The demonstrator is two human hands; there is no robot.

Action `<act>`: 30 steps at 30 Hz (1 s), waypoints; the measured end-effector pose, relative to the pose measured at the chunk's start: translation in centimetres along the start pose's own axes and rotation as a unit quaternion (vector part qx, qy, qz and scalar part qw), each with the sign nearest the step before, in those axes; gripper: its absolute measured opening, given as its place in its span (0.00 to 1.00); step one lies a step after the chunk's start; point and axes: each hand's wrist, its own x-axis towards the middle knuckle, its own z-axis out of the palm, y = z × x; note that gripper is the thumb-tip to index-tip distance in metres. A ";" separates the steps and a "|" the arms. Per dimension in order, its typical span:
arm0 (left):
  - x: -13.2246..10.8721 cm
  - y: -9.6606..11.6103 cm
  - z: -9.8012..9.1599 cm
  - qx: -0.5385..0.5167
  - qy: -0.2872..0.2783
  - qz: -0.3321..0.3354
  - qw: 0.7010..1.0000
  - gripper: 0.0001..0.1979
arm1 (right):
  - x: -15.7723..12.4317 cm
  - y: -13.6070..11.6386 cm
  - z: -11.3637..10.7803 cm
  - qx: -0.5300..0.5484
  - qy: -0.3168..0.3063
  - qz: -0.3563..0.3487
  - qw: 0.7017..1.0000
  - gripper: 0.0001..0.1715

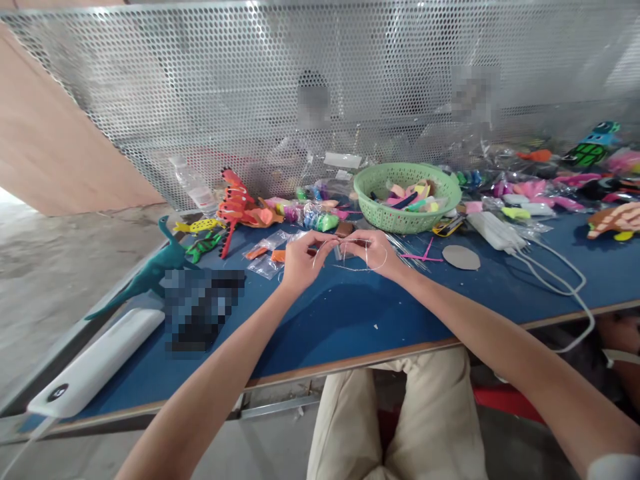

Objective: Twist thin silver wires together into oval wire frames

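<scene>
My left hand (304, 258) and my right hand (373, 252) meet above the blue table, fingertips pinched close together. Between them runs a thin pale wire (357, 269), bent into loops that hang below and around my right fingers. A small brown piece (344, 230) shows just behind the fingertips; whether it is held or lies on the table I cannot tell. Left of my left hand lie clear plastic bags (267, 263) with orange pieces. To the right of my right hand are several thin straight wires (407, 253) and crossed pink strips (425, 253).
A green basket (405, 217) of coloured pieces stands behind my hands. At the left are a teal dinosaur (163, 260), a red-orange dragon-like figure (237, 207) and a white power bank (103, 363). A grey oval disc (461, 257) and white cabled device (493, 230) lie right. Perforated metal (240, 80) rises behind.
</scene>
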 end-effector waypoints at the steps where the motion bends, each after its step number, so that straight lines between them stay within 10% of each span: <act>1: -0.1 0.0 0.0 0.009 -0.003 0.003 1.000 0.11 | 0.0 -0.1 0.0 -0.014 -0.008 -0.005 1.000 0.16; 30: 0.2 0.1 -0.3 0.028 -0.028 0.011 0.999 0.10 | -0.2 -0.3 -0.8 -0.120 -0.094 -0.076 0.985 0.13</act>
